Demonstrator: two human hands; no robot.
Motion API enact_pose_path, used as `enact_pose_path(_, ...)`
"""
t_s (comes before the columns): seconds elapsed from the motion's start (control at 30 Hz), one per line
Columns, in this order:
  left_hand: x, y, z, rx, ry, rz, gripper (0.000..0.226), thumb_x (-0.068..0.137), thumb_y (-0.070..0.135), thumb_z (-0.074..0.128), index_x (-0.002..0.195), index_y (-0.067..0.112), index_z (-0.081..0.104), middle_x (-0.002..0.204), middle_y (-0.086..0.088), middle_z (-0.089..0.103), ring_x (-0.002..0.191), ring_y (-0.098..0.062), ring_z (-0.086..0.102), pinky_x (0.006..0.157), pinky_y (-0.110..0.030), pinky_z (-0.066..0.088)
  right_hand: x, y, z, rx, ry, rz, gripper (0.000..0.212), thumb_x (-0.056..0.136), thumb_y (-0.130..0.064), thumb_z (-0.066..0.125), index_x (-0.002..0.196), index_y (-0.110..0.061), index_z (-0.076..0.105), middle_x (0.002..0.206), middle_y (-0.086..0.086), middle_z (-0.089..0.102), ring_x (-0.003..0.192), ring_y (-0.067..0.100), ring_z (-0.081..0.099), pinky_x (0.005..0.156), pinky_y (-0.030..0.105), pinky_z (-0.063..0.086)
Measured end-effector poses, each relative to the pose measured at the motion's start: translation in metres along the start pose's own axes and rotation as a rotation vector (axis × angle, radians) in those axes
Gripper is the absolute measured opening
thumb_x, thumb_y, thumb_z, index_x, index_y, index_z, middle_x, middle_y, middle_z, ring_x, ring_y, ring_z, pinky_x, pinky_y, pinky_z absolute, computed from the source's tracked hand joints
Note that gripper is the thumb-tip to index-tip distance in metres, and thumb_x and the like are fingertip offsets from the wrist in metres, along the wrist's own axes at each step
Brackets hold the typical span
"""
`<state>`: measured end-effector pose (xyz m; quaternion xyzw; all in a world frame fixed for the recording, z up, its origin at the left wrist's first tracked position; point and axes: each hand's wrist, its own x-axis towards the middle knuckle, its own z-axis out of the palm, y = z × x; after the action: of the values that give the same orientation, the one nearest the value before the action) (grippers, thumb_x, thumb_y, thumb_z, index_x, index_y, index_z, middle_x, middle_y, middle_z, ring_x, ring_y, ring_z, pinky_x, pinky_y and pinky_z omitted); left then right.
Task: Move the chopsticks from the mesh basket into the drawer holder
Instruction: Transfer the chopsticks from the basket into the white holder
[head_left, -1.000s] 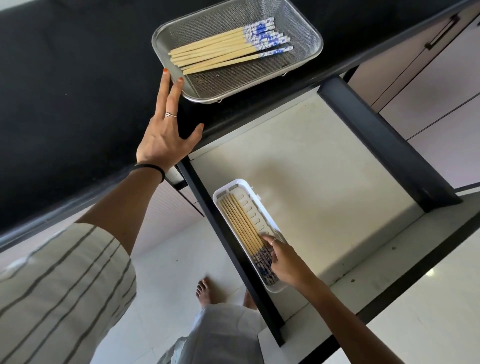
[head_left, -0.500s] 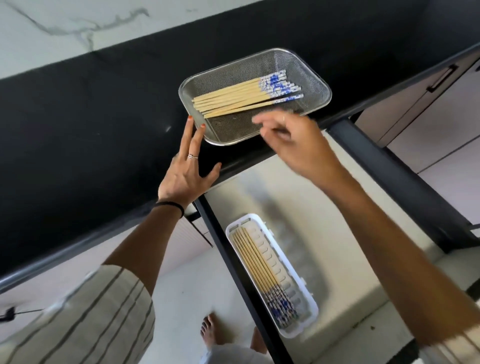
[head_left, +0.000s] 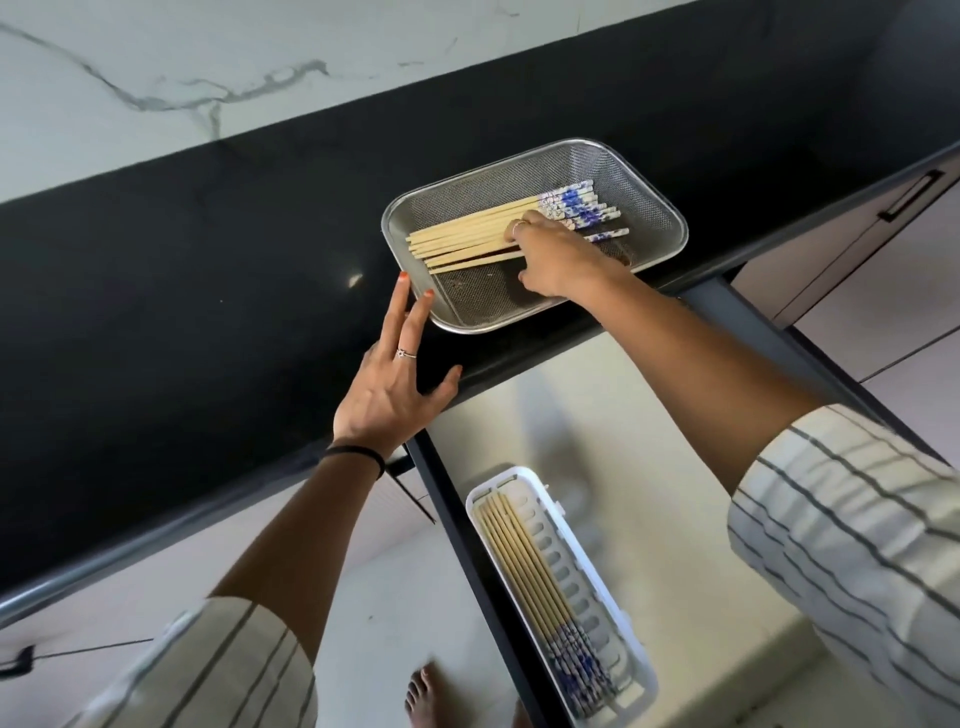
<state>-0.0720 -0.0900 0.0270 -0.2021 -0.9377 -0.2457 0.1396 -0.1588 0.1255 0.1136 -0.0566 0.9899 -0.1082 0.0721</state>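
The left hand (head_left: 387, 400) lies flat on the dark bench (head_left: 208, 270), its fingers (head_left: 410, 306) spread apart and gripping nothing, their tips touching the near-left corner of the mesh basket (head_left: 660, 208), seemingly to steady it. Inside the basket lie the remaining chopsticks (head_left: 467, 240) in a loose bundle, pale ends to the left, blue-patterned ends to the right. The right hand (head_left: 553, 257) reaches into the basket and rests on the middle of that bundle; its fingers (head_left: 519, 231) curl down over the sticks, but whether they have closed on any cannot be told, since the hand hides the contact. The step in hand appears to be picking up another batch. The next move likely calls for pinching a few sticks together, lifting them clear of the rim, and carrying them down to the open drawer (head_left: 597, 426). There the white holder (head_left: 602, 613) already contains several chopsticks along its left side.
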Motion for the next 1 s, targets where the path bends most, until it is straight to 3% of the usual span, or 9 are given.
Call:
enact_pose_path(0.17,-0.001,0.0,-0.001,0.005,-0.006,0.003,0.087,0.085,0.047,0.059,0.151,0.03,0.006,0.162,0.007,-0.004,0.106,-0.034,0.062,0.085,-0.039,0.054,0.006,-0.004,0.006,-0.101,0.031,0.013,0.061,0.081,0.003,0.058,0.137,-0.01,0.04,0.146,0.007,0.032,0.126,0.031,0.041,0.1,0.048,0.042)
enact_pose_path(0.33,0.0,0.001,-0.002,0.006,-0.012,0.004,0.086,0.086,0.048,0.056,0.152,0.029,0.006,0.162,0.007,-0.003,0.107,-0.034,0.061,0.086,-0.041,0.055,0.016,-0.003,0.015,-0.208,0.079,0.048,0.07,0.079,0.002,0.063,0.141,-0.01,0.032,0.142,0.007,0.033,0.139,0.03,0.027,0.114,0.056,0.02)
enact_pose_path(0.4,-0.001,0.0,-0.002,0.015,-0.013,0.006,0.086,0.086,0.048,0.057,0.152,0.029,0.006,0.162,0.007,-0.004,0.106,-0.034,0.062,0.086,-0.041,0.055,0.019,-0.002,0.015,-0.231,0.082,0.083,0.067,0.08,0.0,0.064,0.14,-0.008,0.034,0.142,0.009,0.035,0.137,0.03,0.03,0.114,0.057,0.019)
enact_pose_path(0.5,-0.001,0.0,-0.002,0.023,-0.017,0.001,0.086,0.086,0.048,0.057,0.152,0.03,0.005,0.162,0.007,-0.004,0.106,-0.035,0.062,0.086,-0.041,0.055,0.02,-0.003,0.013,-0.284,0.028,0.088,0.05,0.082,0.002,0.059,0.13,-0.009,0.048,0.134,0.009,0.046,0.121,0.03,0.049,0.106,0.053,0.03)
enact_pose_path(0.7,-0.001,0.001,-0.003,-0.004,-0.029,-0.003,0.084,0.086,0.049,0.055,0.151,0.033,0.004,0.161,0.008,-0.005,0.112,-0.036,0.059,0.088,-0.043,0.055,0.013,-0.005,0.003,-0.383,0.019,-0.009,0.037,0.087,0.005,0.048,0.122,-0.009,0.055,0.117,0.01,0.061,0.108,0.03,0.058,0.087,0.041,0.041)
enact_pose_path(1.0,0.0,0.0,-0.001,-0.041,-0.036,0.002,0.087,0.085,0.048,0.058,0.151,0.035,0.002,0.161,0.009,-0.005,0.108,-0.037,0.059,0.089,-0.045,0.053,-0.024,-0.009,-0.033,-0.275,0.276,-0.102,0.041,0.082,0.008,0.049,0.122,-0.003,0.047,0.109,0.019,0.064,0.096,0.039,0.062,0.066,0.041,0.041)
